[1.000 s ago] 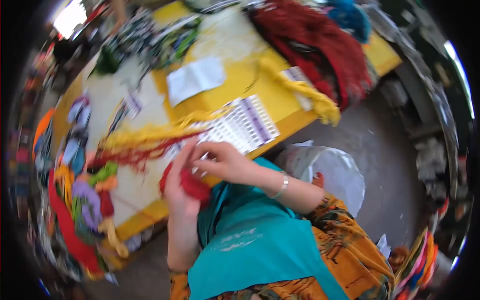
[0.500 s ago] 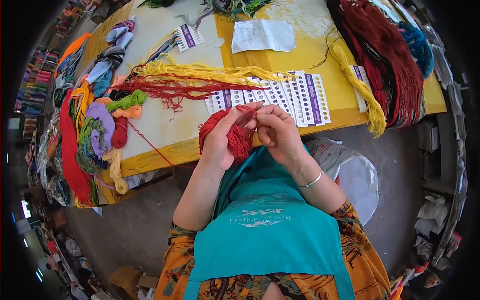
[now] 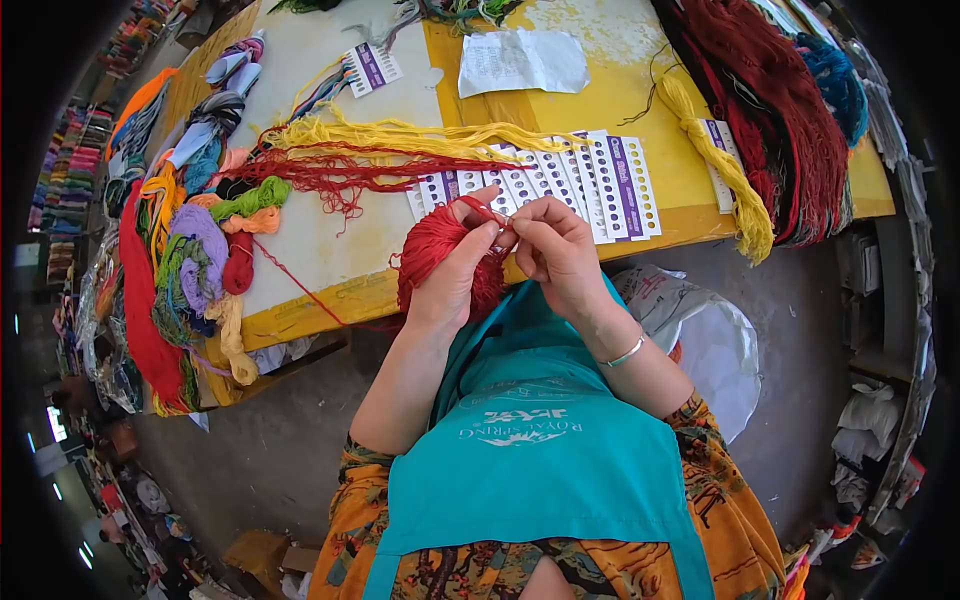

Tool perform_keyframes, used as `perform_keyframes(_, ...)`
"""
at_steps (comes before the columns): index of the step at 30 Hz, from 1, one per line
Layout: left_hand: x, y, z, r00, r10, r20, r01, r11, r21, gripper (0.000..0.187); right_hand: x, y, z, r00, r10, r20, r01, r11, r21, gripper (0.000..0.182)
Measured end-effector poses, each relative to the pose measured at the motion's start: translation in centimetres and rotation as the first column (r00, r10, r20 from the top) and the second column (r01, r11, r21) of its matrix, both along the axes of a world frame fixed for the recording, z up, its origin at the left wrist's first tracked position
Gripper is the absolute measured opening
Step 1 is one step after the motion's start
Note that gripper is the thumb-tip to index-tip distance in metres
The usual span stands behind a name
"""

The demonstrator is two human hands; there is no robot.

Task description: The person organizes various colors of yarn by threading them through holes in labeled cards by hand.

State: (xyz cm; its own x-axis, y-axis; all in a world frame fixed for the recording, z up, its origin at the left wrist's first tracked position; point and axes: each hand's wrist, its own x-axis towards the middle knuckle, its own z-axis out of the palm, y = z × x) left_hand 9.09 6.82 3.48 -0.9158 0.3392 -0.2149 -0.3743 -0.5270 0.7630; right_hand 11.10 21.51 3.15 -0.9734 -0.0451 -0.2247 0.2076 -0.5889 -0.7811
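My left hand [image 3: 455,270] is wrapped round a thick bundle of red yarn [image 3: 430,250] just off the table's front edge. Thumb and forefinger of my right hand [image 3: 552,245] pinch red strands at the bundle's upper right, where the fingertips of both hands nearly meet. Behind my hands, a fanned row of white punched cards with purple bands [image 3: 622,185] lies on the table. Loose red strands [image 3: 330,168] and yellow strands [image 3: 400,135] stretch across to the cards. One red thread [image 3: 295,283] runs from the left pile towards the bundle.
Coloured skeins [image 3: 195,250] are heaped along the table's left side. A yellow skein [image 3: 715,155] and dark red skeins [image 3: 770,110] lie at the right. A creased paper [image 3: 523,62] is at the back. Below the front edge [image 3: 330,310] hangs a white plastic bag [image 3: 715,345].
Both hands remain at the red bundle. My left hand has turned slightly, showing more of the bundle, and the fingers of both hands have shifted a little around the pinched strands.
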Motion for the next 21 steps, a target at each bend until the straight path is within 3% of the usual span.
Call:
perform_keyframes(4,-0.17,0.02,0.14,1.000,0.022,0.006,-0.021,0.999,-0.036,0.040,0.02,-0.13,0.31,1.000,0.013,0.008,-0.013,1.000,0.008,0.005)
perform_keyframes(9,-0.06,0.23,0.45,0.998,0.046,-0.033,-0.048,0.996,-0.080,0.038,0.05,-0.43,0.48,1.000,0.021,-0.002,-0.020,0.974,0.224,0.006)
perform_keyframes(15,-0.06,0.40,0.23,0.996,0.071,-0.054,-0.077,0.991,-0.112,0.036,-0.05,-0.30,0.00,1.000,-0.024,0.018,0.023,0.998,0.055,0.004)
perform_keyframes(21,-0.32,0.20,0.35,1.000,0.030,-0.009,-0.030,0.998,-0.048,0.037,-0.12,-0.23,-0.11,1.000,-0.022,-0.016,0.023,0.998,0.059,0.002)
